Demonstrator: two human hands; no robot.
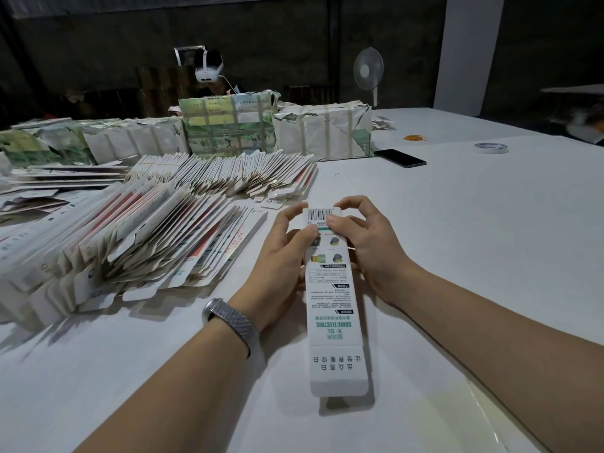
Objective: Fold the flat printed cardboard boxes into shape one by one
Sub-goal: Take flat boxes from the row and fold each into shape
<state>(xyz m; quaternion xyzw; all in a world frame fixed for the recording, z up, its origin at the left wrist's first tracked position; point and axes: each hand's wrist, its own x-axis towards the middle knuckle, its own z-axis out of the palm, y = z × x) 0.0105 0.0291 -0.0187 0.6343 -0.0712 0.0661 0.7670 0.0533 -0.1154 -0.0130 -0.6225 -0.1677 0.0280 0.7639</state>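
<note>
— Both hands on one carton, then?

— Yes. Left hand and right hand grip the far end of a long, narrow printed box, fingers curled round its sides, both thumbs pressing the panel just below the barcode. It is held above a white table, its near end flap pointing toward the camera, green "SONIC ELECTRIC" lettering upside down.

— And on the left wrist?

— A grey mesh wristband.

— Where is the rest of the stock?

— Left of the hands, fanned rows of flat cartons lie on the table, with another row behind them. Beyond those stand strapped bundles of printed sheets.

— Anything else on the table?

— A dark phone beside the right-hand bundle, a roll of tape and some orange rubber bands farther right. A standing fan is at the far edge, and a person wearing a white headset sits behind the bundles.
</note>
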